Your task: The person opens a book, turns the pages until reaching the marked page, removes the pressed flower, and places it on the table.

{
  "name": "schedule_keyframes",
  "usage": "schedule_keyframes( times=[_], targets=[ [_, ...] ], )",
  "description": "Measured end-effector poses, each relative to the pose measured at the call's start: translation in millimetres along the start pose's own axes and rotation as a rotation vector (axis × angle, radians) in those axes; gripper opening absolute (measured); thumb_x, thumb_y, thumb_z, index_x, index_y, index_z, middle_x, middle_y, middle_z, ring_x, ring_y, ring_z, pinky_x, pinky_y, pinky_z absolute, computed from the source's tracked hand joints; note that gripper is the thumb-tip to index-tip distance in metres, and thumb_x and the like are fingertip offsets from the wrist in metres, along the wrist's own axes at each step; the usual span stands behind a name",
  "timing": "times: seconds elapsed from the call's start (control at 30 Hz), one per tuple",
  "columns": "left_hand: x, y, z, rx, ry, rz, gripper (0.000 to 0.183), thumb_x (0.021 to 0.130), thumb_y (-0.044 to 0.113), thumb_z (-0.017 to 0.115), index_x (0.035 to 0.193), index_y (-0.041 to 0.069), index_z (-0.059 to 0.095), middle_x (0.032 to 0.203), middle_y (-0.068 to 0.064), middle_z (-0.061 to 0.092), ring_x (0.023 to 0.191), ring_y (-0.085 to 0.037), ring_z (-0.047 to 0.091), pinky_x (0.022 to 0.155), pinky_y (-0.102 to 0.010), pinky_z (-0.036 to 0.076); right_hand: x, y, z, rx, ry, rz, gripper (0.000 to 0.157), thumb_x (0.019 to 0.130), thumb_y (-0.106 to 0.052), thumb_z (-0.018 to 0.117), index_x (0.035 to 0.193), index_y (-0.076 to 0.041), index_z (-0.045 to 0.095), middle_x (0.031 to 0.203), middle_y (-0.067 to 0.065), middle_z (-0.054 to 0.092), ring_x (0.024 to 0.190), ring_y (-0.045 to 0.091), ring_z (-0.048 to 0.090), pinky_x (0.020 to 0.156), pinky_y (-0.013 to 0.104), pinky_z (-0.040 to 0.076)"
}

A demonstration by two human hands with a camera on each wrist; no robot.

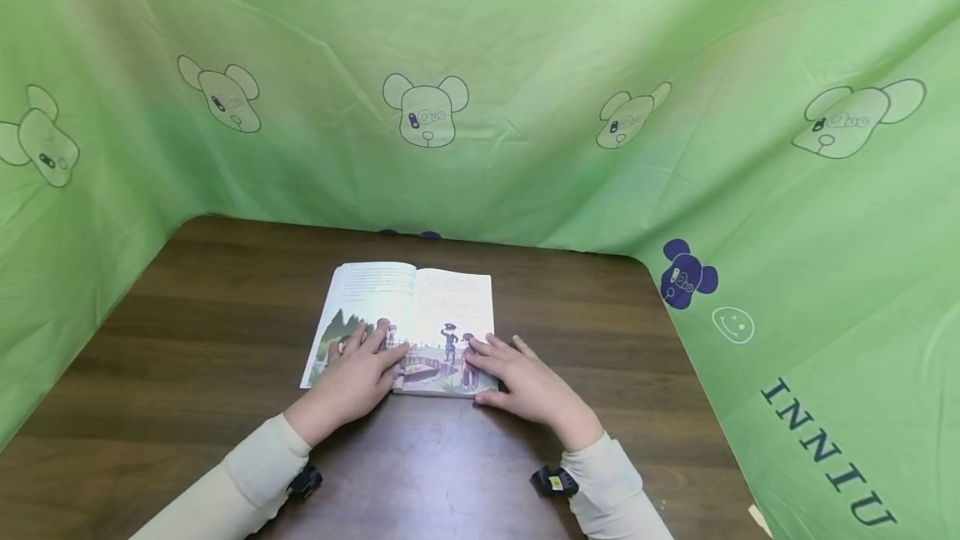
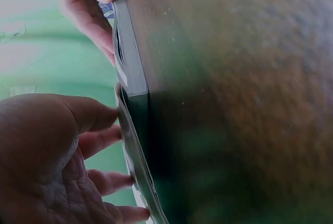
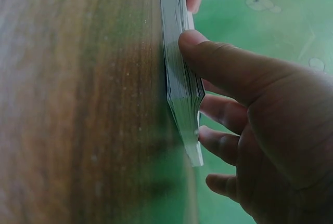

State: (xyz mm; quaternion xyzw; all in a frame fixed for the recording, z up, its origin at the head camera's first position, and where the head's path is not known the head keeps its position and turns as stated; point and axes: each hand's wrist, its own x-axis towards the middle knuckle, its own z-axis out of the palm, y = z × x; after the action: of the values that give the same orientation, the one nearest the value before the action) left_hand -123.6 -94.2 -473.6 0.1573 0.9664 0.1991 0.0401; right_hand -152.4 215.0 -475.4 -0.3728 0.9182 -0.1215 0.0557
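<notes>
An illustrated book (image 1: 450, 294) lies open on the brown table, text at the top of its pages and coloured drawings below. My left hand (image 1: 352, 377) rests with spread fingers on the lower left page, reaching towards the middle fold. On the lower right page lie the fingertips of my right hand (image 1: 528, 377), its thumb at the bottom corner. Seen from the right wrist, the thumb (image 3: 200, 47) touches the edge of the thick page stack (image 3: 182, 83). In the left wrist view, the fingers (image 2: 106, 180) press on the thinner left side, which sits raised above the table.
The dark wooden table (image 1: 187, 340) stretches around the book on all sides. Green cloth (image 1: 525, 40) printed with bear heads hangs behind it and along both sides. Each wrist wears a black device (image 1: 555, 482) below a pale sleeve (image 1: 611, 482).
</notes>
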Motion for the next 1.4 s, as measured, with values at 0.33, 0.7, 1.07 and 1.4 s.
schedule_keyframes(
  times=[0.33, 0.7, 1.07, 1.4],
  targets=[
    [-1.7, 0.6, -0.4, 0.001, 0.014, 0.016, 0.050, 0.099, 0.038, 0.067, 0.145, 0.020, 0.060, 0.162, -0.014, 0.039, 0.151, -0.050, 0.026, 0.108, -0.081, 0.025, 0, 1, 2.6, 0.011, 0.014, -0.007, 0.064, 0.096, -0.044, 0.070, 0.150, -0.015, 0.054, 0.163, 0.005, 0.040, 0.152, 0.033, 0.034, 0.120, 0.067, 0.020],
    [-0.9, 2.0, 0.6, 0.014, -0.014, -0.005, 0.050, 0.100, 0.040, 0.066, 0.146, 0.021, 0.060, 0.161, -0.013, 0.042, 0.149, -0.049, 0.031, 0.107, -0.079, 0.029, -1, 0, -1.2, 0.011, 0.019, -0.021, 0.046, 0.100, -0.035, 0.066, 0.141, -0.014, 0.064, 0.157, 0.007, 0.048, 0.148, 0.035, 0.040, 0.119, 0.067, 0.024],
    [-2.0, 11.3, 6.1, 0.073, 0.095, 0.071, 0.036, 0.095, 0.029, 0.073, 0.126, 0.012, 0.070, 0.149, -0.018, 0.053, 0.142, -0.048, 0.042, 0.103, -0.075, 0.039, -3, -4, -6.3, -0.056, 0.063, -0.071, 0.010, 0.099, -0.020, 0.068, 0.104, -0.018, 0.077, 0.141, 0.006, 0.064, 0.135, 0.034, 0.057, 0.111, 0.063, 0.040],
    [-2.6, 17.7, 12.0, 0.081, 0.096, 0.044, 0.054, 0.090, 0.053, 0.073, 0.121, 0.010, 0.068, 0.149, -0.020, 0.053, 0.139, -0.053, 0.044, 0.100, -0.077, 0.040, 0, -5, -5.6, -0.145, 0.200, -0.079, 0.019, 0.098, -0.017, 0.069, 0.116, -0.013, 0.072, 0.111, 0.000, 0.076, 0.108, 0.020, 0.072, 0.103, 0.051, 0.051]
  ],
)
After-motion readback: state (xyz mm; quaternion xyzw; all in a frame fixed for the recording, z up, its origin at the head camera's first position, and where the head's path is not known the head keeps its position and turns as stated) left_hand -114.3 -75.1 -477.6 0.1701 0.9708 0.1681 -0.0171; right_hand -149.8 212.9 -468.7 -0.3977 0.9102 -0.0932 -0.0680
